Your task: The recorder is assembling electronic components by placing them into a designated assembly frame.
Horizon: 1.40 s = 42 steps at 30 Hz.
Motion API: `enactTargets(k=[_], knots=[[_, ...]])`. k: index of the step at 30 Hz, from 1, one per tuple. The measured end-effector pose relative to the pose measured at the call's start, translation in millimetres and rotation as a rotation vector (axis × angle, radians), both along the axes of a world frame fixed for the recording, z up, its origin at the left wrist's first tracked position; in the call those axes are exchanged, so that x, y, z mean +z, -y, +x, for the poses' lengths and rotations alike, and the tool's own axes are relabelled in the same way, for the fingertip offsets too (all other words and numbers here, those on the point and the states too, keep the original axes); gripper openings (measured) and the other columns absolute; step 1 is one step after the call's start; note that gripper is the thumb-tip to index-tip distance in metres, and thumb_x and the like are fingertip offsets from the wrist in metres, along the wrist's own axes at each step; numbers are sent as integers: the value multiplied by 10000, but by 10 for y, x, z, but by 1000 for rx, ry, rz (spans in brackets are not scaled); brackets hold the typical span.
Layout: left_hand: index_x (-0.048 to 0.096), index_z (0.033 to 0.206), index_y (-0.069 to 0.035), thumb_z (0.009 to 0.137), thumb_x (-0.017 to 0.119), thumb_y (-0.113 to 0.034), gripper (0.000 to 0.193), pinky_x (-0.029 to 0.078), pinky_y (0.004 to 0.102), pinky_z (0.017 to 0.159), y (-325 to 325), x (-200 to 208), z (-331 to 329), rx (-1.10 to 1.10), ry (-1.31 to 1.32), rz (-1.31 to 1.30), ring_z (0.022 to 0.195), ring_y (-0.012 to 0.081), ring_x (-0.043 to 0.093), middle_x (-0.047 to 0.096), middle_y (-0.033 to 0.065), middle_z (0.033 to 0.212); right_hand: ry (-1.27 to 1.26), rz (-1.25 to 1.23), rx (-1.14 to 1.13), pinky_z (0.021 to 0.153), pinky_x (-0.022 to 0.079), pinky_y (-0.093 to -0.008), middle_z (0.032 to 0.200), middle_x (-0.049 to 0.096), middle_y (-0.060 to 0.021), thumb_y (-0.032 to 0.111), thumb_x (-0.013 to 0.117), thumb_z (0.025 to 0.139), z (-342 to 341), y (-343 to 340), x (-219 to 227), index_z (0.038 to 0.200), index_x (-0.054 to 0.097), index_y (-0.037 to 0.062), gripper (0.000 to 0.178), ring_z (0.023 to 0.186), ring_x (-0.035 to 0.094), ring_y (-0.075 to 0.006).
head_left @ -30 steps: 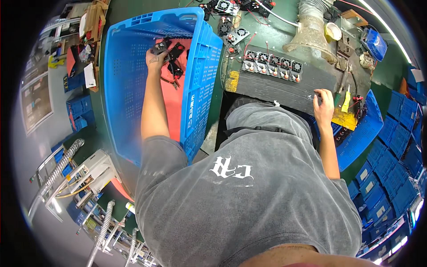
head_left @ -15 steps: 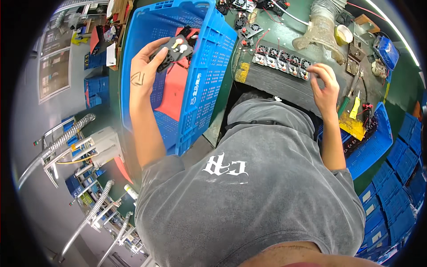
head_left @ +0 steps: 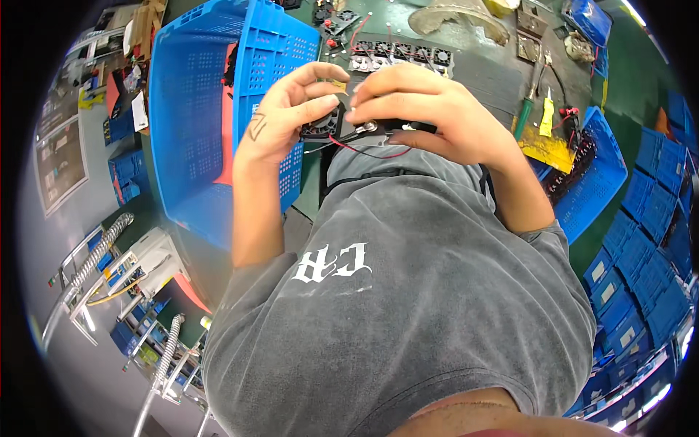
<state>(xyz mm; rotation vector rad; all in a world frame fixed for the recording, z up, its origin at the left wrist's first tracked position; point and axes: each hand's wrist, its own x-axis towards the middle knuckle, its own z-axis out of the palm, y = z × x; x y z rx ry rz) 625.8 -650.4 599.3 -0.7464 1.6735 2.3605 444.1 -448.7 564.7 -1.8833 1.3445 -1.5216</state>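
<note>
My left hand (head_left: 291, 113) is closed around a small black cooling fan (head_left: 320, 127), gripping its edge with thumb and fingers in front of my waist. Red and black wires (head_left: 371, 151) trail from the fan toward the right. Facing it, my right hand (head_left: 444, 113) has its fingers bent, the tips by a small shiny metal piece (head_left: 370, 127) among the wires. What those fingertips pinch is too small to make out. Beyond my hands, a row of small fans (head_left: 400, 52) stands on the dark block at the bench edge, partly covered by the right hand.
At left stands a large blue perforated crate (head_left: 193, 138) with a red sheet (head_left: 228, 124) inside. On the right of the bench lie a green-handled tool (head_left: 526, 113) and a yellow tube (head_left: 547, 116). A smaller blue bin (head_left: 601, 175) holds dark parts; loose fans (head_left: 336, 23) lie at the back.
My left hand has brought a fan out of the blue crate, rightward to my middle. My right hand has moved left from the row of fans to meet it. The view has shifted.
</note>
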Motion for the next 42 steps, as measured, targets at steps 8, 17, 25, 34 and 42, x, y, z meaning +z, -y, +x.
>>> enactTargets(k=[8,17,25,34,42], knots=[[570,1305,0,930,733,-172,444,607,268,767,-626,-723,-122,70,48,520,871,137,724,709,107,1086,-75,186,-24,920,509,-441,1126,637,-97,183,771,752,-15,-546,25,1130,710,51,406,1047,611,-327],[507,1386,31,1077,339,-616,737,478,516,1091,-943,-899,-340,154,225,771,1220,348,642,667,221,1273,-123,290,-418,882,491,-443,1075,599,-115,41,796,635,-10,-752,-289,1048,631,45,445,1000,596,-337],[655,1155,29,1026,645,-221,281,548,289,714,-829,-943,-482,-120,93,104,712,121,636,668,37,815,-435,328,-584,904,492,-443,1102,617,-117,14,760,634,9,-789,-567,1075,639,54,459,1040,601,-335],[717,998,-14,987,725,-157,143,392,205,603,-626,-1051,-657,116,-53,-325,668,26,505,624,-52,758,-259,287,-491,868,523,-446,1090,616,-129,-4,746,629,-74,-841,-476,1049,657,38,432,1025,598,-354],[698,974,-8,987,724,-166,161,395,212,575,-702,-1179,-613,60,44,-357,618,33,506,610,-35,698,-77,428,-573,870,537,-415,1113,623,-128,-55,786,615,-143,-859,-627,1074,666,43,484,1048,607,-331]])
